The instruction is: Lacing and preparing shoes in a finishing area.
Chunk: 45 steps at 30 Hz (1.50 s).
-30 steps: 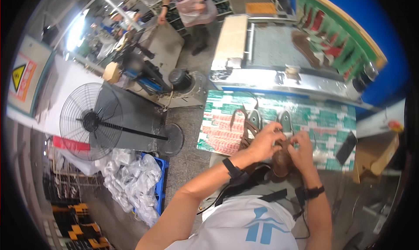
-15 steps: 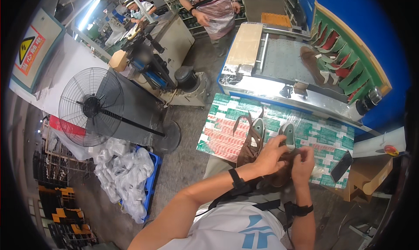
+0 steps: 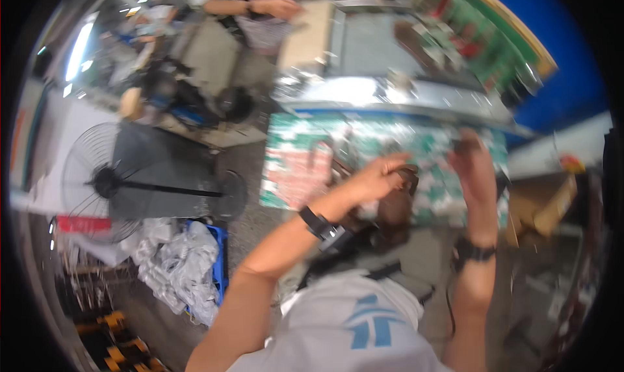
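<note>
The picture is blurred by motion. My left hand [image 3: 376, 178] is closed on a brown leather shoe piece [image 3: 394, 211], held low in front of my chest, over the near edge of a table covered with green, white and red printed sheets [image 3: 296, 167]. My right hand [image 3: 472, 167] is raised to the right, apart from the left, above the same sheets. Something small and dark [image 3: 463, 146] shows at its fingertips; the blur hides whether it grips it. Both wrists wear dark bands.
Behind the table runs a metal conveyor machine [image 3: 390, 79] with a green rack of shoe parts [image 3: 474, 34]. Another person [image 3: 260, 8] works at the back. A standing fan [image 3: 107, 180] and a blue crate of white bags [image 3: 188, 268] are left; a cardboard box [image 3: 546, 206] is right.
Both hands were together on the brown piece. My right hand has since moved up and to the right, away from it, while my left hand stays on it. The view has tilted and blurred.
</note>
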Tool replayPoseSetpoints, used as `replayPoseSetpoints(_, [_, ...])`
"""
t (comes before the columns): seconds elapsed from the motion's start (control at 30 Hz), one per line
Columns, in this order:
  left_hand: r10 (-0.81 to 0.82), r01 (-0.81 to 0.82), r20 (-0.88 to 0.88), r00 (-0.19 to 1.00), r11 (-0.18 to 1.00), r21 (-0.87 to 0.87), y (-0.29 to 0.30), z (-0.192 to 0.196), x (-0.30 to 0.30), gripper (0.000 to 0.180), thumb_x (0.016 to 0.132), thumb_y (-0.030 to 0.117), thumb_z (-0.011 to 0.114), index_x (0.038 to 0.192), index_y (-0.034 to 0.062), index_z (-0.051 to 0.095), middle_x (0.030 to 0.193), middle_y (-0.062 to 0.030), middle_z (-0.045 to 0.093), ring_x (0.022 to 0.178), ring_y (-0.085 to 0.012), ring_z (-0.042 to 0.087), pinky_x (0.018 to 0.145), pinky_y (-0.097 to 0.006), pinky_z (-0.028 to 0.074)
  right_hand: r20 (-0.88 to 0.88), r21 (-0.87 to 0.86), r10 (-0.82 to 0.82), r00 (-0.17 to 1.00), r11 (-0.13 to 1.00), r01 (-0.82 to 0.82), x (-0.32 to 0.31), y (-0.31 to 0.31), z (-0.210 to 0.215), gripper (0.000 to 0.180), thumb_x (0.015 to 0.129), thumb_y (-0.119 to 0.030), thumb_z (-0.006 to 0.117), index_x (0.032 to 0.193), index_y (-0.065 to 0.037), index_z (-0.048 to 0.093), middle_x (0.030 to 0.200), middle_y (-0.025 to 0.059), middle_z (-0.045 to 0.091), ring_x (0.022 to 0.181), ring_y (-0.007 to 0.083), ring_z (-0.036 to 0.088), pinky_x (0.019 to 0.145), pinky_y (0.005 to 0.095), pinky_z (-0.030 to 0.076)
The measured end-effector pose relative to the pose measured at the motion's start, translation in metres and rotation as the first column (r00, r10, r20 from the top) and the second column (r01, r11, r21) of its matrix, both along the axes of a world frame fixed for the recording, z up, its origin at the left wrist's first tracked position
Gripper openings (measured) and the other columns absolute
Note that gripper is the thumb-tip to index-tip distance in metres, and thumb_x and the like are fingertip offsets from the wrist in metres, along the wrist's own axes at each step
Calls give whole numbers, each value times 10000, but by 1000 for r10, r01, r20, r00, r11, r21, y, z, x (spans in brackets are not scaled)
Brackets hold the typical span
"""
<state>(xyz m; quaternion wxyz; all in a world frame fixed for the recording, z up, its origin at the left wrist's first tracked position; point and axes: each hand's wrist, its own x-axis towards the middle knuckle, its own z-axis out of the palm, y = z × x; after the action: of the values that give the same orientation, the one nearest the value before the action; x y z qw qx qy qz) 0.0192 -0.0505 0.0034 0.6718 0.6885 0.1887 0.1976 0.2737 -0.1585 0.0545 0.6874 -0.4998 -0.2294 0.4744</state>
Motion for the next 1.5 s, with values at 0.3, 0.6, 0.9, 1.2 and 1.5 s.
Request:
replayPoseSetpoints(0.3, [133,-131,-113,985,991,23,87,90,40,296,1121,179,499,1112,40,761,1037,-61,797,920,-161,768,826,-331,585,701,-19,-92,707,989,147,17,-35,2,619,1022,-286,786,1511,25,567,1422,188,641,1290,314,681,1092,432,552])
replayPoseSetpoints(0.6, [600,-71,-314,736,529,846,188,6,-11,781,971,398,871,1574,10,562,1425,-175,679,1252,-336,668,1100,-434,517,965,-256,260,-37,963,86,-20,-120,-115,553,818,-222,897,1328,-126,705,1341,188,672,1311,378,615,1148,495,420])
replayPoseSetpoints(0.9, [48,241,-522,852,848,472,45,16,-12,832,887,201,917,1634,189,549,1745,-260,397,1584,-424,448,1218,-474,482,607,-382,306,733,922,-69,-80,-120,-53,461,791,-25,778,1242,-90,706,1154,143,718,969,362,714,837,405,587])
replayPoseSetpoints(1.2, [59,264,-540,840,824,501,51,16,-8,765,862,163,904,1576,240,641,1754,-252,391,1311,-400,681,1033,-454,604,979,-175,194,55,951,-255,-117,-73,-59,819,703,14,825,1488,4,591,1221,178,675,1102,416,657,936,512,537])
replayPoseSetpoints(1.5, [116,287,-571,813,773,566,50,19,-4,721,838,220,882,1532,257,690,1715,-232,460,1349,-438,654,1251,-542,444,642,-173,545,539,788,-591,-175,-92,-43,598,807,-32,762,1400,-49,686,1073,145,689,1028,363,691,916,450,559])
